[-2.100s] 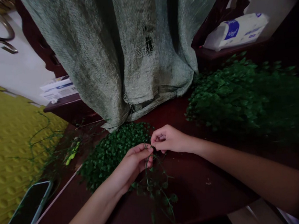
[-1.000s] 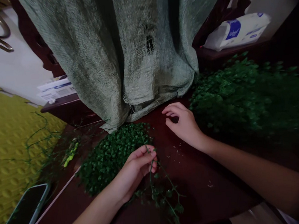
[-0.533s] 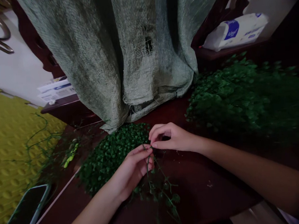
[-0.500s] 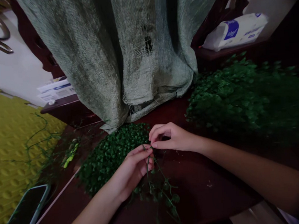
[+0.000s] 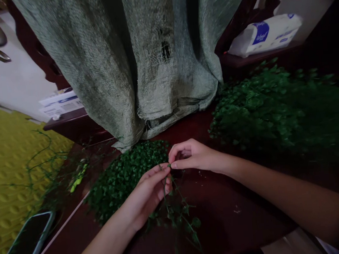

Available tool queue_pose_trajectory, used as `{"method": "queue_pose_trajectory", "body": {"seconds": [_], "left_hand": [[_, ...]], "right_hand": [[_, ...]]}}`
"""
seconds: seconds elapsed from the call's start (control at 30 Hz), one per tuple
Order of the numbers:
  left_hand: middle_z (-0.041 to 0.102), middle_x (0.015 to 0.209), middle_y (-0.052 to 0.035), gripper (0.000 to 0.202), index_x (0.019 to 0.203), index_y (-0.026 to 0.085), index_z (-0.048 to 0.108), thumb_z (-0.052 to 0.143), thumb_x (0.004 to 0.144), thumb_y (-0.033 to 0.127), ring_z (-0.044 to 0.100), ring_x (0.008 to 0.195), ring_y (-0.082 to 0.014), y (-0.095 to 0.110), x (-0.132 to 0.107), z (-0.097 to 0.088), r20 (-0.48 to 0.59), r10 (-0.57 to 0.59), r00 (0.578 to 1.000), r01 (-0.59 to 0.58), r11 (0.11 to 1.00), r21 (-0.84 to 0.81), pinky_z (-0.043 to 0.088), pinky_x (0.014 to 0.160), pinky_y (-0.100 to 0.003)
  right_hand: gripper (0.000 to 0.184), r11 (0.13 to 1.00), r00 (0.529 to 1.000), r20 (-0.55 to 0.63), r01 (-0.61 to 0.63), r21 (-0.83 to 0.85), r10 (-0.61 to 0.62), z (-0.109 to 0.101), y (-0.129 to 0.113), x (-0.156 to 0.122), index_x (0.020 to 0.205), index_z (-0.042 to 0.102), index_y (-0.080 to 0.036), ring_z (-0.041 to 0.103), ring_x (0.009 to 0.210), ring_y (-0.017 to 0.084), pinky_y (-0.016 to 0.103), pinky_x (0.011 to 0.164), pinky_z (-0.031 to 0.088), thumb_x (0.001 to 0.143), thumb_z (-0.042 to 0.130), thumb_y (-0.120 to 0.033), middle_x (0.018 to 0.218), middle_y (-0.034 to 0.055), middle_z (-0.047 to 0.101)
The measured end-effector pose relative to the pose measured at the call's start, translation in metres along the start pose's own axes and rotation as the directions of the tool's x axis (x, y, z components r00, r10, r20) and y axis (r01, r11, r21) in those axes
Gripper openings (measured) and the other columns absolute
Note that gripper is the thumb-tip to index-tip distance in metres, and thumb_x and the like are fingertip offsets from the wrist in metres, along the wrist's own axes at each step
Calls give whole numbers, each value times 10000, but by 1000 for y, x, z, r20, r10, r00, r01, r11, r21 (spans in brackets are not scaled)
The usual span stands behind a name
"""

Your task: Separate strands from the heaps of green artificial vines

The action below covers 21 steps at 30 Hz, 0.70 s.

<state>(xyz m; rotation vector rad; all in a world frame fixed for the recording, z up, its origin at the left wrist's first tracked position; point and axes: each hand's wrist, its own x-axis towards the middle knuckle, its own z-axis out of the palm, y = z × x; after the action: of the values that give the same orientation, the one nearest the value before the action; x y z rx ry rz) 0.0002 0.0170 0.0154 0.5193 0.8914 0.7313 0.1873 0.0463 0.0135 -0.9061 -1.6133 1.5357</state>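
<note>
Between thumb and fingers my left hand pinches a thin green plant stem, whose small-leaved strands hang below toward the table's front edge. My right hand meets it fingertip to fingertip, thumb and forefinger closed on a small green bit at the top of that stem. Just behind and left of the hands lies a dense heap of small green leaves. A larger mass of leafy greenery spreads to the right, partly lost in shadow.
A grey-green woven sack rises behind the dark red wooden table. A tissue pack rests on the right ledge, papers on the left one. Loose stems, a yellow-green object, a phone and a pale cable lie left.
Both hands stay together at nearly the same spot, with the right fingers slightly shifted on the stem. The hanging strands have swung a little left, and the whole view has moved slightly.
</note>
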Motion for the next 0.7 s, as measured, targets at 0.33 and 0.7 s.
{"method": "queue_pose_trajectory", "body": {"seconds": [0.33, 0.7], "left_hand": [[581, 619, 15, 100, 914, 123, 661, 591, 872, 65, 559, 491, -42, 0, 0, -2, -40, -1, 999, 1, 1000, 3, 456, 467, -108], [553, 617, 24, 101, 856, 120, 626, 544, 906, 88, 514, 474, -37, 4, -4, 4, -81, -7, 997, 6, 1000, -10, 450, 462, -117]], "right_hand": [[106, 693, 871, -165, 238, -681, -462, -4, 12, 1, 757, 643, -165, 558, 780, 147, 289, 723, 459, 769, 593, -71, 859, 35, 622], [147, 691, 892, 158, 430, -581, -423, 14, 1, -12, 800, 612, -173, 577, 766, 149, 279, 736, 483, 719, 575, -56, 816, 22, 636]]}}
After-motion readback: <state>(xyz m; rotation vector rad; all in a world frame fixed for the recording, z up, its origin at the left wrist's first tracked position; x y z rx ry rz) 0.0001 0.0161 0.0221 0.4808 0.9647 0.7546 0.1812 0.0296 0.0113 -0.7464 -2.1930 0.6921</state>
